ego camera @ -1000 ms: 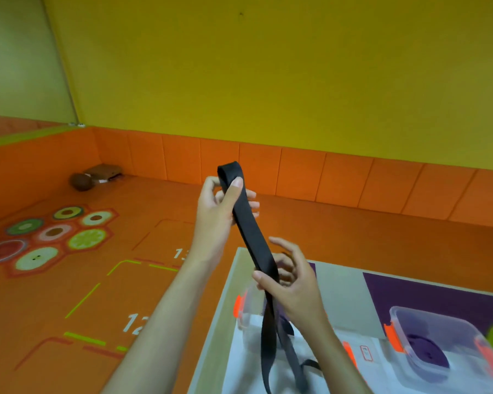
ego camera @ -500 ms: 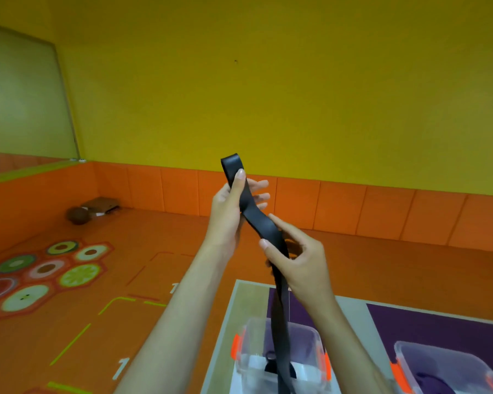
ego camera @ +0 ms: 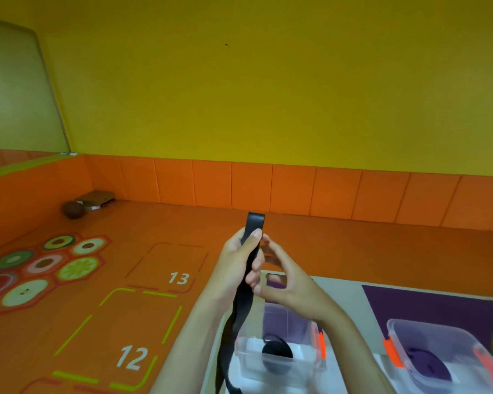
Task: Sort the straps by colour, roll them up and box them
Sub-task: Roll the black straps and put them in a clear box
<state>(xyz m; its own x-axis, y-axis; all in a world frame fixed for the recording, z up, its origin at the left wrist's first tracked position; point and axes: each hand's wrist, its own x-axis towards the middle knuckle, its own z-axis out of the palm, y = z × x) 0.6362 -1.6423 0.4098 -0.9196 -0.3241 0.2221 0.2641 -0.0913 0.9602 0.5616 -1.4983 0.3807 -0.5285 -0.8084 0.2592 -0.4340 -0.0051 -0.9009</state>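
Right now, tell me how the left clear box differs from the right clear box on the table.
The left box holds a black roll, while the right box holds a purple roll. The left box sits under the hands, and the hanging black strap drops past its left side. The right box stands apart with no strap near it. Both are clear plastic with orange latches.

A black strap [ego camera: 243, 301] stands out against a plain yellow wall [ego camera: 268, 95] edged below by orange panels [ego camera: 296, 189], above an orange floor [ego camera: 40, 342] printed with hexagons of fruit slices [ego camera: 43, 265] in green, white, pink and red, lime-green dashed outlines [ego camera: 160, 294] and white numerals 12 [ego camera: 133, 357] and 13 [ego camera: 179, 278]. On the pale grey bench [ego camera: 339, 288] with its purple mat [ego camera: 439, 302], one clear box [ego camera: 249, 344] with orange clips holds a black roll [ego camera: 277, 351], a second box [ego camera: 404, 331] a purple roll [ego camera: 430, 365].
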